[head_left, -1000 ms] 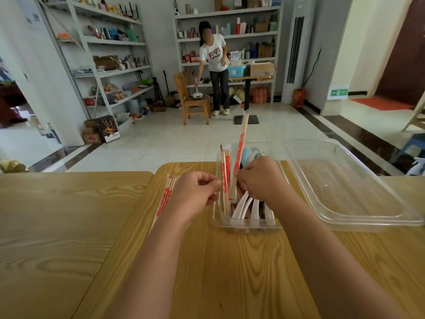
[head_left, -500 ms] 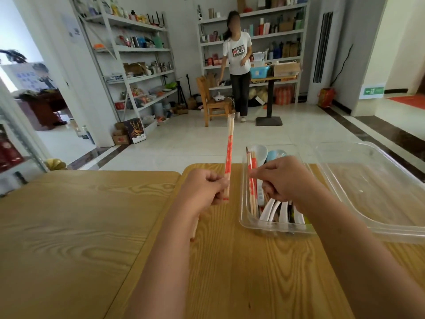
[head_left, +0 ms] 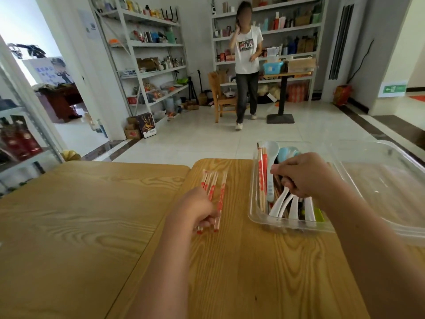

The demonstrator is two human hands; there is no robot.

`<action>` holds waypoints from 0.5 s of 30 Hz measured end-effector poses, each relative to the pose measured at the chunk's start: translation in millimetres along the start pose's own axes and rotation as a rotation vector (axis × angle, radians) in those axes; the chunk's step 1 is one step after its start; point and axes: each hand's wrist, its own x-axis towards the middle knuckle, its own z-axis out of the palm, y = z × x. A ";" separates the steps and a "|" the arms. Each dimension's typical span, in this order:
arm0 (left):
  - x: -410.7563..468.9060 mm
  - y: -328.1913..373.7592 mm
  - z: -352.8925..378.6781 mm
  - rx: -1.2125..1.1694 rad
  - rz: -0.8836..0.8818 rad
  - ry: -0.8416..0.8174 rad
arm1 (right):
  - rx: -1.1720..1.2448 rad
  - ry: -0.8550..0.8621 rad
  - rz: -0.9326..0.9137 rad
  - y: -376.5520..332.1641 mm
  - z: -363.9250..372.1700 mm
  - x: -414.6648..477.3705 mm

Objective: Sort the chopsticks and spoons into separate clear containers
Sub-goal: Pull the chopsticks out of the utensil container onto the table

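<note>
On table [head_left: 92, 215]: two containers [head_left: 251, 204], four chopstick packets [head_left: 222, 192], left hand [head_left: 195, 211] gripping them

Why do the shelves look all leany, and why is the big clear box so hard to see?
Head view: the wide lens bends straight lines near the edges, so the shelves lean; the big clear box is see-through, with pale glare on its rim and the table showing through.
</note>
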 end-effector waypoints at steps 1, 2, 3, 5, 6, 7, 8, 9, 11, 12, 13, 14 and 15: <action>-1.2 -0.4 0.7 0.023 -0.011 -0.014 | -0.020 -0.004 0.001 1.6 -0.7 0.7; -3.0 0.0 1.3 0.037 -0.012 -0.019 | -0.023 -0.002 0.006 3.3 -1.1 1.4; -4.2 1.5 1.2 0.042 -0.003 -0.017 | -0.013 0.003 0.016 5.2 -1.6 2.3; -7.1 8.0 -1.0 0.019 0.043 0.000 | -0.015 0.011 0.023 8.1 -2.0 5.3; -9.5 12.4 -1.9 -0.003 0.081 0.012 | -0.021 0.016 0.023 10.3 -1.7 7.4; -11.7 16.2 -2.5 -0.032 0.130 0.035 | -0.028 0.026 0.020 13.0 -1.1 10.3; -14.7 19.8 -2.9 -0.073 0.184 0.068 | -0.043 0.037 0.009 15.6 0.1 12.6; -17.4 23.2 -2.9 -0.129 0.235 0.104 | -0.076 0.048 -0.008 18.8 2.0 15.3; -24.1 29.8 -2.1 -0.269 0.302 0.139 | -0.174 0.055 -0.049 24.6 7.7 19.1; -27.4 33.5 -1.3 -0.331 0.320 0.136 | -0.223 0.055 -0.063 26.8 11.6 20.6; -30.3 37.6 -0.6 -0.382 0.333 0.127 | -0.267 0.056 -0.071 29.1 15.7 22.4; -33.1 41.4 0.5 -0.424 0.342 0.118 | -0.298 0.061 -0.075 31.1 19.2 24.0; -35.3 44.7 1.7 -0.459 0.348 0.112 | -0.319 0.063 -0.077 33.2 22.6 25.5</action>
